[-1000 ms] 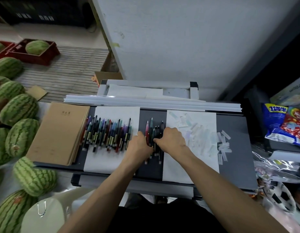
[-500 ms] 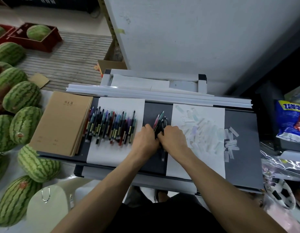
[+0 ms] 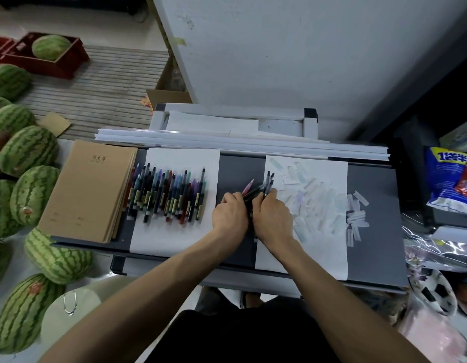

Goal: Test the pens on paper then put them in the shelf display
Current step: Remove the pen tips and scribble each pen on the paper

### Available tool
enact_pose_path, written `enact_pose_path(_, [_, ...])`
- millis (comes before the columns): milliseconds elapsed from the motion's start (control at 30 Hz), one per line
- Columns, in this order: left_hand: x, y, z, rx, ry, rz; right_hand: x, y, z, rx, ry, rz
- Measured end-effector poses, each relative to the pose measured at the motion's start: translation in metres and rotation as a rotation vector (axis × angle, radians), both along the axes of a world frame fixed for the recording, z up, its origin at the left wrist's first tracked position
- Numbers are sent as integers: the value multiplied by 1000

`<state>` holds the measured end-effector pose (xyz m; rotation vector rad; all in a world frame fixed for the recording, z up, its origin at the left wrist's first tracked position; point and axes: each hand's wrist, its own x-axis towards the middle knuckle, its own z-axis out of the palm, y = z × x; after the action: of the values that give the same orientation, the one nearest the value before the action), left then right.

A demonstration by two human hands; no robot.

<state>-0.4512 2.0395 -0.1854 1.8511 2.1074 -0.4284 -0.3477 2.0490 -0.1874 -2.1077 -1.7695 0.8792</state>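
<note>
Two hands: the left hand [image 3: 229, 214] and right hand [image 3: 273, 218] meet knuckle to knuckle over the middle of the grey board [image 3: 371, 258]. Their fingers curl inward round one bundle of pens [image 3: 256, 191], and the fingertips are hidden under the backs of the hands.
Bundle of pens: only the ends fan out past the knuckles, one pink and the rest dark. The barrels are covered, so the count cannot be told.
Row of pens [image 3: 169, 195]: side by side on a white sheet [image 3: 175, 239] on the board's left half, apart from the left hand.
Test paper [image 3: 318, 247]: on the board's right half, partly under the right hand, its marks too faint to read.
Clear slips [image 3: 355, 218]: a small heap toward the board's right end, too small to identify.
Notebooks [image 3: 88, 189]: a brown stack at the board's left end.
Edges: white strips [image 3: 227, 138] line the board's far edge. Bare grey shows at its right end.
Surroundings: watermelons [image 3: 31, 150] crowd the board's left side and snack bags [image 3: 447, 179] its right, both cut off by the frame.
</note>
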Motion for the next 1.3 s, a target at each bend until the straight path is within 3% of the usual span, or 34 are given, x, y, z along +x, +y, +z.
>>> enact_pose_path(200, [-13,2,-3,52,19,-111,10,1,3,36,342,-221])
enact_pose_path(333, [-26,6,1,85,-85,-68,9,6,6,-31,490,-324])
enact_pose_path(467, [-40,5,1,174,-409,127,9,8,7,-63,647,-410])
enact_pose_path(633, [-39,-11,0,381,-989,295,3,15,5,-36,773,-450])
enact_pose_path(800, [-28,-11,-11,505,-1207,380,-11,25,8,40,868,-355])
enact_pose_path(1000, [-19,-1,-29,672,-1253,452,-24,27,7,242,963,-318])
enact_pose_path(1200, [-17,7,-39,752,-1276,439,-37,31,3,346,900,-435])
enact_pose_path(1300, [-18,5,-39,743,-1310,423,-38,33,1,388,917,-331])
